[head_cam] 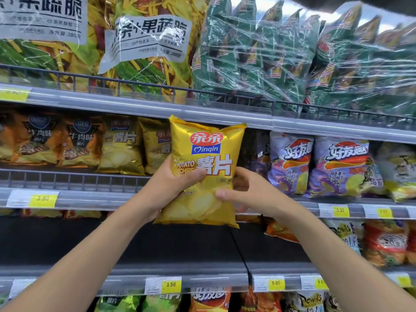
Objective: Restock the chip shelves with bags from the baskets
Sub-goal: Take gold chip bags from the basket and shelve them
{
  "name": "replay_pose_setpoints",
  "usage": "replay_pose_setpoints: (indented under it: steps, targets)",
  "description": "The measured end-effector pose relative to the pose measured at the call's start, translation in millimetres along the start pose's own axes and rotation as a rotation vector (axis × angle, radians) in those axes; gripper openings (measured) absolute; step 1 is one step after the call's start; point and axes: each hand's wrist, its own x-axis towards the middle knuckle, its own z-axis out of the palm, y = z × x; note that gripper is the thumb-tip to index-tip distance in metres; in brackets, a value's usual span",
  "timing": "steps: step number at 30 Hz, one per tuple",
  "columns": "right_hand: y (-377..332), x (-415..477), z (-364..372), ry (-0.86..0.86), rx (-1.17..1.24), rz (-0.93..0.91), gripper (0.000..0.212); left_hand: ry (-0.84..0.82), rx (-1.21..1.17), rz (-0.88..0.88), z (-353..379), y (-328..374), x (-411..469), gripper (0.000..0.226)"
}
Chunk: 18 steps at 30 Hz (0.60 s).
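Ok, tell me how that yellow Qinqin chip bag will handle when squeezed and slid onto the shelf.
The yellow bag looks puffed, so probably light and springy. Its glossy film is likely slippery, which suits both the left hand and right hand gripping it. The chips pictured suggest fragile contents; squeeze gently.

A: What colour is the held chip bag (203,167) showing?
B: It's gleaming golden yellow, carrying a red oval logo, a blue band with white lettering, big white characters, and pale yellow chips pictured below.
A: And the bags behind it?
B: The matching bags (122,146) are shining the same gold. The beef-flavour bags (78,143) are glowing orange with dark blue crests.
A: To the right?
B: The purple bags (290,163) are wearing lilac with white lettering and orange swooshes.
A: Above?
B: The wrapped packs (254,52) are showing dark green under clear film. The price tags (42,198) are showing yellow on the grey shelf rail (94,197).
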Motion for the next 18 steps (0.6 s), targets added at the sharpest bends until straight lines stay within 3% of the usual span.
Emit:
replay_pose_setpoints:
  steps: [6, 11, 18]
  targets:
    - [-7.9, 6.2, -27.1, 0.146, 0.024, -0.137, 0.062, -0.1, 0.228, 0.078, -10.0, 33.6, 19.4, 0.064]
    - [-3.1, 24.0, -45.5, 0.263, -0.112, -0.235, 0.061, -0.029, 0.52, 0.179, -21.3, 48.4, 33.7, 0.063]
    - [24.4, 46.7, -30.5, 0.313, -0.241, -0.229, 0.059, 0.009, 0.657, 0.161, -26.1, 14.4, 51.0, 0.051]
